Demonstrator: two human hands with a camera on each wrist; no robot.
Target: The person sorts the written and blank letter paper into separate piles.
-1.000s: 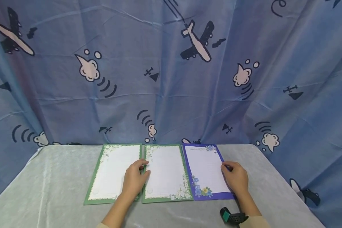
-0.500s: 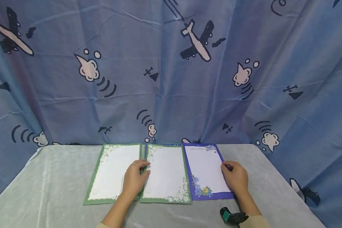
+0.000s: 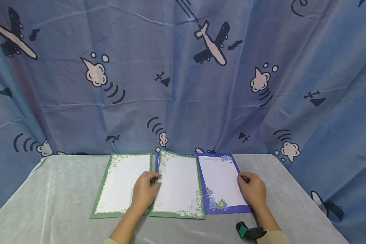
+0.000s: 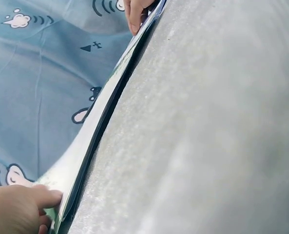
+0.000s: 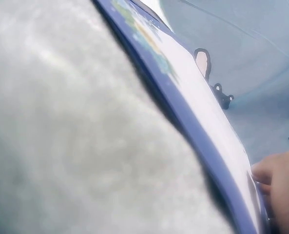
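Middle sheet (image 3: 177, 184), green-bordered: on the grey table (image 3: 67, 196), between the left green sheet (image 3: 123, 183) and the blue-bordered sheet (image 3: 221, 181). Change: a second ago it lay flat; now it's skewed slightly left, far left corner curling up. Blue strip (image 3: 157, 161) now peeks out past its far left edge, hidden at first. Could be backing or another sheet, can't tell which from where I stand.

Left hand (image 3: 144, 191): fingertips drawn in to a pinch, thumb on top, holding the middle sheet's left edge; wrist overlaps the left green sheet. Right hand (image 3: 253, 190): thumb and fingers drawn in too, pinching the blue-bordered sheet's right edge; how firmly, can't tell. Neither hand has really shifted since the first frame. Left green sheet and blue-bordered sheet look unmoved.

Meaning, my read: middle sheet is coming loose from what's under it, only partly, most of it still low. Whether it joins the blue-bordered sheet: unclear, edges meet or overlap. Bending paper, thin; a crease at the pinch seems possible.
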